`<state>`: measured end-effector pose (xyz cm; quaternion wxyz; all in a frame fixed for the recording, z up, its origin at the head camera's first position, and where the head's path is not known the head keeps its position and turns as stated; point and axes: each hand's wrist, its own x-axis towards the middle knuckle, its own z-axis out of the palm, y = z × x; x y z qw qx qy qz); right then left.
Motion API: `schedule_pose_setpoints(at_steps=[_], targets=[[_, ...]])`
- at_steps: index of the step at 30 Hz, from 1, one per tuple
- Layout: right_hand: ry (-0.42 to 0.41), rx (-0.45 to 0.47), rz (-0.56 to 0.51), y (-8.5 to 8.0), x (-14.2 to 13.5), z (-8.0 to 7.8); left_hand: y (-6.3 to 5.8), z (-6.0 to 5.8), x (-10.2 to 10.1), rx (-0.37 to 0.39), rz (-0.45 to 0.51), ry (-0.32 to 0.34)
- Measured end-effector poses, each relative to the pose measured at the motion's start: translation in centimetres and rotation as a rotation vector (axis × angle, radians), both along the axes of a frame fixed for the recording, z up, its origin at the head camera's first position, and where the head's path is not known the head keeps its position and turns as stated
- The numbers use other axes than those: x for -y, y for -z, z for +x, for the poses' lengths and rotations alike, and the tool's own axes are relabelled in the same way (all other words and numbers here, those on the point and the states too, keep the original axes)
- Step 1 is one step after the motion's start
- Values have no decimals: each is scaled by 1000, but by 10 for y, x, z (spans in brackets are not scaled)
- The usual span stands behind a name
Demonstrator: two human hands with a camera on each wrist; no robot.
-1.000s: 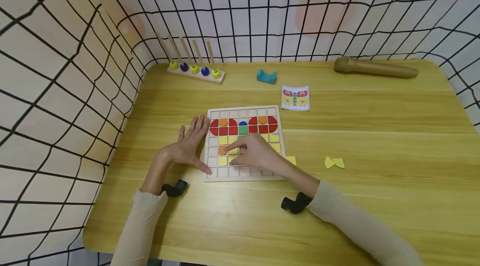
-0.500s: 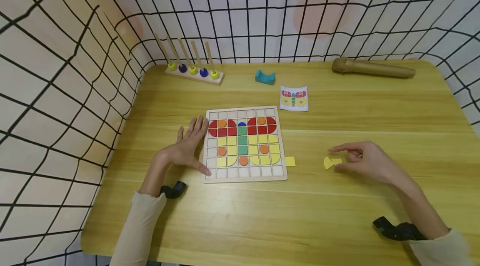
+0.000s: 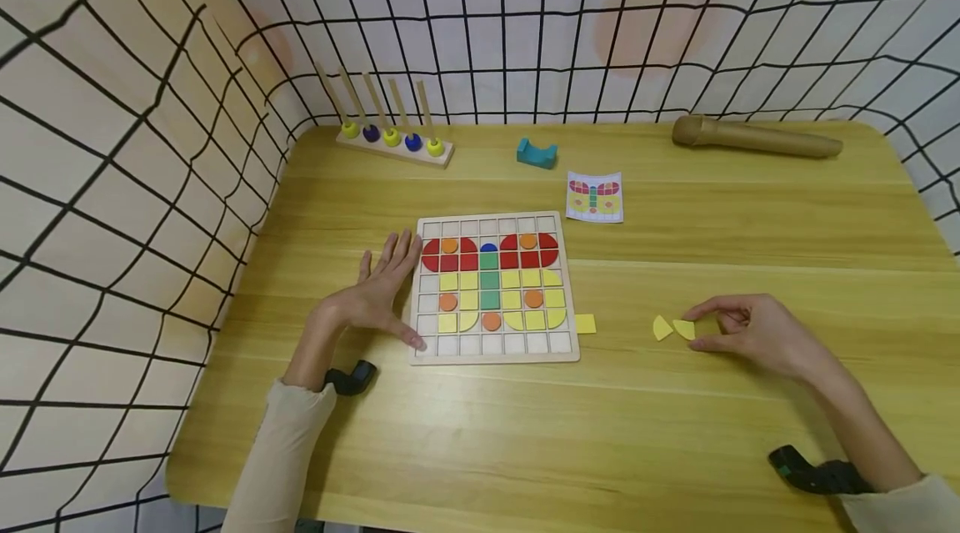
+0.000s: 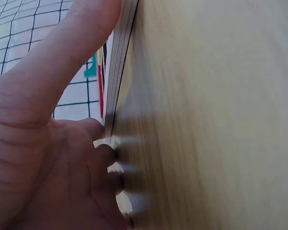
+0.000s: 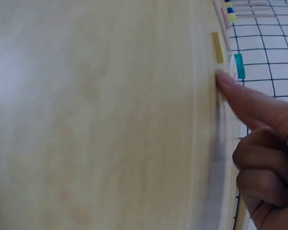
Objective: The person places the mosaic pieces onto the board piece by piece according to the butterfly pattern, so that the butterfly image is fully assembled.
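My left hand (image 3: 377,295) rests with spread fingers along the left side of the wooden grid board (image 3: 487,347), its thumb on the lower left corner. In the left wrist view the board's edge (image 4: 120,62) lies against the thumb and fingertips. Colored tiles form a butterfly on the board, with red upper wings, yellow lower wings and a green body (image 3: 489,279). To the right, my right hand (image 3: 761,333) pinches a yellow quarter-circle tile (image 3: 683,329) between thumb and forefinger at the table top. Another yellow quarter-circle tile (image 3: 662,328) lies just left of it.
A yellow square tile (image 3: 585,324) lies against the board's right edge. Behind stand a butterfly picture card (image 3: 594,198), a teal block (image 3: 536,153), a bead-and-peg stand (image 3: 395,149) and a brown wooden stick (image 3: 757,138). Black-lined netting (image 3: 495,32) surrounds the table (image 3: 465,441).
My right hand has left the board and gone right to the loose yellow tiles. The pinched tile has turned and shifted slightly right. My left hand stays at the board.
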<state>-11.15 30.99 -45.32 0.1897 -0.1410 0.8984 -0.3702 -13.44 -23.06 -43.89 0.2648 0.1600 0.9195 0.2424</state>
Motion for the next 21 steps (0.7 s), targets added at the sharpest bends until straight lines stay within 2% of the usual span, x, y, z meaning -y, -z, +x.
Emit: schedule_pose_setpoints(at_steps=[7, 12, 16, 21], targets=[[12, -44, 78, 0, 2, 2, -1, 1, 0, 5, -9, -1], [23, -63, 46, -8, 15, 5, 1, 0, 1, 8, -1, -4], [-4, -39, -6, -23, 55, 3, 1, -1, 1, 8, 0, -3], [-63, 17, -94, -30, 140, -2, 0, 1, 0, 3, -12, 3]])
